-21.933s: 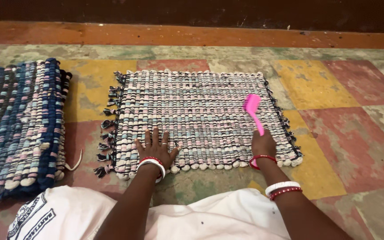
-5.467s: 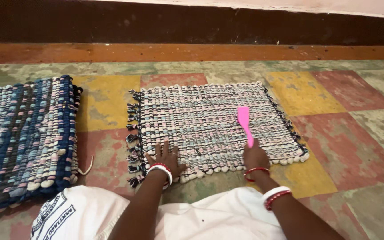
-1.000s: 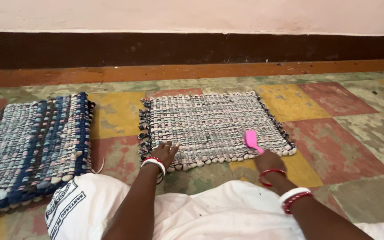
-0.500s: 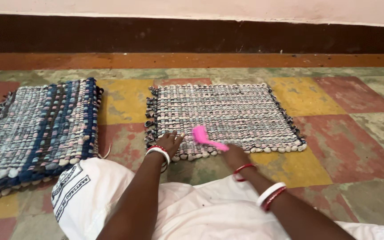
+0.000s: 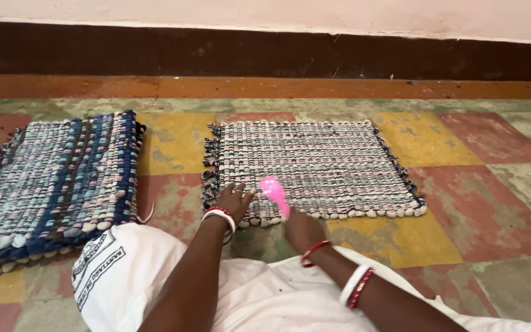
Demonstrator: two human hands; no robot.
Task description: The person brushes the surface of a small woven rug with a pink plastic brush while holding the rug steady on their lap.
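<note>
The pink brush [image 5: 274,192] is blurred near the woven mat's [image 5: 321,166] near-left corner. A hard sweep could snag a loop there or ruck up the mat if the spread left hand [image 5: 233,201] pinning that edge slips. The right hand [image 5: 302,229], closed around the handle, sits just nearer than the brush head.

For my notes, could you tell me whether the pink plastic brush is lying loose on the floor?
No, the right hand holds the pink plastic brush over the woven rag mat.
</note>
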